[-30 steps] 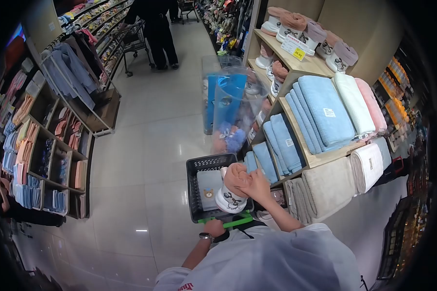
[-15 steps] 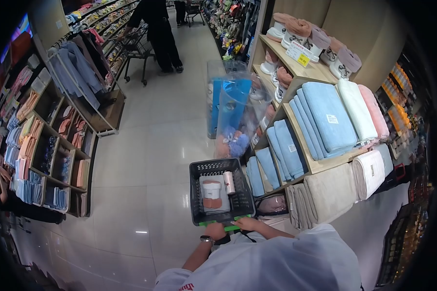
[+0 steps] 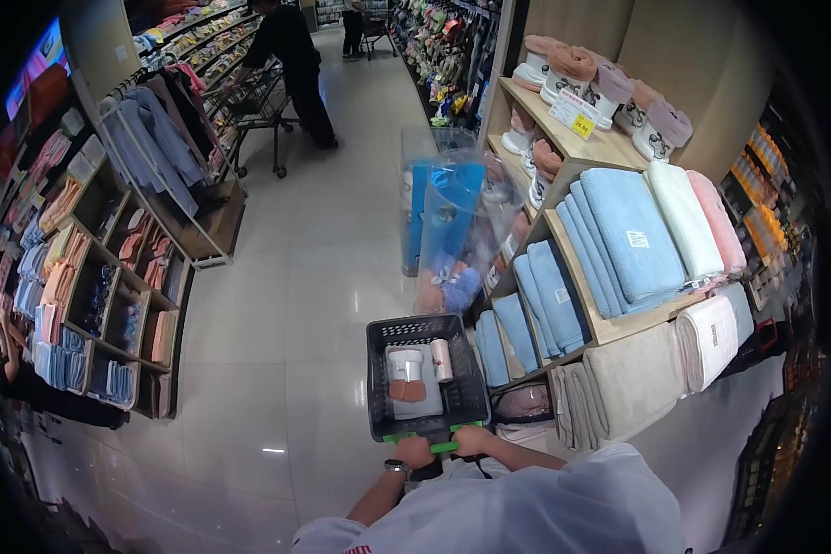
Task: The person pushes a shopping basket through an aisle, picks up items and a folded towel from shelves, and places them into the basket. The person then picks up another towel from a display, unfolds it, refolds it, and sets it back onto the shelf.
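Note:
In front of my body I hold a black shopping basket (image 3: 375, 392) by its green handle (image 3: 444, 448). My left hand (image 3: 414, 451), with a watch at the wrist, is closed around the handle's left part. Wrapped around its right part is my right hand (image 3: 473, 440). Inside the basket lies a folded pale grey cloth (image 3: 427, 404), with a white-and-brownish-pink banded bundle (image 3: 406, 369) on top. Beside them rests a pale pink cylinder (image 3: 442, 360); its kind is unclear.
Right of the basket stands a wooden shelf with folded blue towels (image 3: 628, 240) and beige towels (image 3: 619, 383). Clear display bins (image 3: 452, 240) stand just ahead. A garment rack (image 3: 157, 138) and cubby shelves (image 3: 111, 305) line the left. Further up the aisle, a person (image 3: 295, 65) holds a shopping cart (image 3: 258, 106).
The view has shifted slightly, so shelves and basket sit a little lower and further right. The person at the cart shows more fully. Both hands keep their grip on the handle.

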A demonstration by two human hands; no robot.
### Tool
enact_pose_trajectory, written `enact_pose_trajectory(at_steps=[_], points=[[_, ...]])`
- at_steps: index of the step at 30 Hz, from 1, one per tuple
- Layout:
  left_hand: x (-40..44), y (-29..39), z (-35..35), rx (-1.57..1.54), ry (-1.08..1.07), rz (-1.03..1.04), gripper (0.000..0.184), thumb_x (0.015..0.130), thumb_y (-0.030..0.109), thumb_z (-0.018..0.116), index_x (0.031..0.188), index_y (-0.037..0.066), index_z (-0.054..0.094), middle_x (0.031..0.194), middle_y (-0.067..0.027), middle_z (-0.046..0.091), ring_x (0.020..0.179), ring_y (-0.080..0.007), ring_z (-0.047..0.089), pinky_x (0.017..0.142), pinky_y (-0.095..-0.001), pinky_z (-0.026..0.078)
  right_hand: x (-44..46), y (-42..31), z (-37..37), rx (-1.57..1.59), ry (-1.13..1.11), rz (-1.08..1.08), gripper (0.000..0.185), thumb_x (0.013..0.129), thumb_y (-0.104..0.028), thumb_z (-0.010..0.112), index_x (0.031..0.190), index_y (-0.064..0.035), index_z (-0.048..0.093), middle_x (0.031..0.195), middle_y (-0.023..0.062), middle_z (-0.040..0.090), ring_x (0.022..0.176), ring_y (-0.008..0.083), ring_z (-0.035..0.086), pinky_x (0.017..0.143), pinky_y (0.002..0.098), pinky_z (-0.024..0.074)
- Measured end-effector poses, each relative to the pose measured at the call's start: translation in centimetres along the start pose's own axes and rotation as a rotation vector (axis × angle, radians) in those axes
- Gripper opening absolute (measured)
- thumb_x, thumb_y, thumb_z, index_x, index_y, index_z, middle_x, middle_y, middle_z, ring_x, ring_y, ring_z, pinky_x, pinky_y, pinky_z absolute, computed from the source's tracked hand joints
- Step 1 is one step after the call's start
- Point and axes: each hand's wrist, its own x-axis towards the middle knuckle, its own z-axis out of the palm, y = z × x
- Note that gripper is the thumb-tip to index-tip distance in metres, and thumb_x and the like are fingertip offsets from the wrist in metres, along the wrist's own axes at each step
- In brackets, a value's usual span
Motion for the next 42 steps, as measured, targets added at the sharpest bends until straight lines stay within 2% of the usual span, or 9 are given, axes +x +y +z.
enact_pose_trajectory(at_steps=[2,17,18,29,32,35,42], points=[[0.1,-0.1,0.0,-0.011,-0.002,0.009,0.025,0.069,0.030,0.058,0.078,0.010,0.069,0.074,-0.0154,0.065,0.070,-0.0325,0.064,0.065,-0.0432,0.051,-0.2,0.0,0.0,0.010,0.060,-0.023,0.024,0.068,-0.027,0.055,0.071,-0.0064,0.066,0.071,0.0190,0.063,0.070,0.0362,0.062,0.070,0.0450,0.0503],[1.4,-0.7,0.4,-0.100,-0.051,-0.039,0.029,0.067,0.031,0.062,0.079,0.005,0.068,0.079,-0.0187,0.065,0.076,-0.0345,0.064,0.070,-0.0430,0.051,1.3,1.7,0.2,-0.007,0.029,-0.064,0.025,0.069,-0.028,0.058,0.074,-0.0056,0.066,0.075,0.0179,0.064,0.074,0.0352,0.062,0.071,0.0439,0.0499],[1.6,-0.7,0.4,-0.099,-0.046,-0.045,0.029,0.066,0.030,0.062,0.079,0.005,0.068,0.079,-0.0188,0.065,0.076,-0.0346,0.064,0.070,-0.0431,0.051,1.2,1.7,0.0,0.014,0.049,-0.087,0.026,0.065,-0.028,0.060,0.074,-0.0048,0.067,0.075,0.0192,0.063,0.073,0.0356,0.062,0.069,0.0442,0.0499],[0.9,0.3,-0.9,-0.039,-0.039,-0.063,0.025,0.067,0.025,0.059,0.079,0.005,0.068,0.081,-0.0196,0.064,0.077,-0.0347,0.063,0.071,-0.0432,0.051,0.8,0.7,-0.5,-0.037,0.018,0.032,0.029,0.065,-0.029,0.060,0.083,-0.0083,0.068,0.081,0.0182,0.065,0.079,0.0343,0.063,0.073,0.0438,0.0503],[0.9,0.0,0.1,-0.034,-0.011,-0.060,0.030,0.065,0.034,0.063,0.078,0.007,0.068,0.078,-0.0183,0.064,0.075,-0.0343,0.063,0.069,-0.0420,0.052,0.5,0.7,0.2,-0.043,0.054,0.028,0.029,0.066,-0.032,0.058,0.082,-0.0093,0.068,0.079,0.0178,0.064,0.077,0.0348,0.063,0.072,0.0448,0.0503],[0.3,0.2,0.4,-0.026,-0.033,-0.037,0.026,0.069,0.028,0.059,0.079,0.006,0.068,0.081,-0.0194,0.064,0.077,-0.0346,0.063,0.071,-0.0425,0.051,-0.4,-0.2,0.1,-0.036,0.049,0.044,0.029,0.066,-0.032,0.058,0.082,-0.0095,0.068,0.081,0.0179,0.065,0.079,0.0349,0.063,0.073,0.0445,0.0504],[-2.4,1.0,0.9,-0.042,-0.044,0.005,0.028,0.069,0.032,0.060,0.077,0.006,0.068,0.081,-0.0196,0.064,0.078,-0.0343,0.063,0.070,-0.0431,0.051,-2.4,-1.7,2.4,0.028,0.038,0.075,0.028,0.068,-0.031,0.057,0.082,-0.0088,0.068,0.083,0.0180,0.065,0.081,0.0351,0.063,0.074,0.0445,0.0500]])
